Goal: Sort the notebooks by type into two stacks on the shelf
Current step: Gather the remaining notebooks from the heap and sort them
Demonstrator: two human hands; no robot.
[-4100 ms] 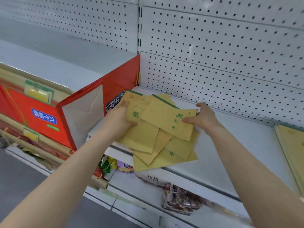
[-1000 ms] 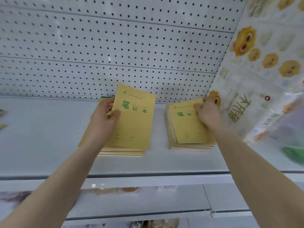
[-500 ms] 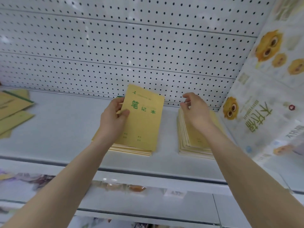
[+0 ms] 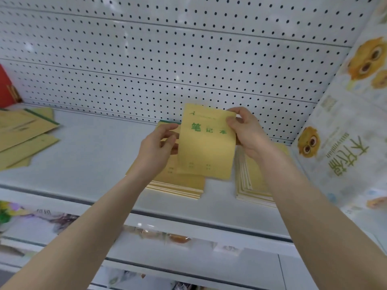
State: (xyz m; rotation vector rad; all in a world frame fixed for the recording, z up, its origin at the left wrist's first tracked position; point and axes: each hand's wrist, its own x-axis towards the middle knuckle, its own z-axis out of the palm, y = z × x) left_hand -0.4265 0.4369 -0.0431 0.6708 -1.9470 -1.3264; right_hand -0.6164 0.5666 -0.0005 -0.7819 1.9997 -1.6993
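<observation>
- Notebook, yellow with green characters on its cover, is held in the air between both hands. Its cover faces the camera, and it hangs above the shelf over the near-right part of the left stack.
- Left hand reaches in from the lower left with the forearm stretched forward. Its thumb and curled fingers pinch the notebook's left edge.
- Right hand comes in from the lower right with the wrist raised. It pinches the top right corner, thumb on the cover and fingers behind.
- Right stack of the same yellow notebooks lies on the shelf just beside the left one, partly hidden under the right wrist.
- Loose notebooks, some with green spines, lie fanned out at the far left of the shelf, well apart from the stacks.
- White pegboard forms the back wall; a printed pack with cartoon owls stands at the right end.
</observation>
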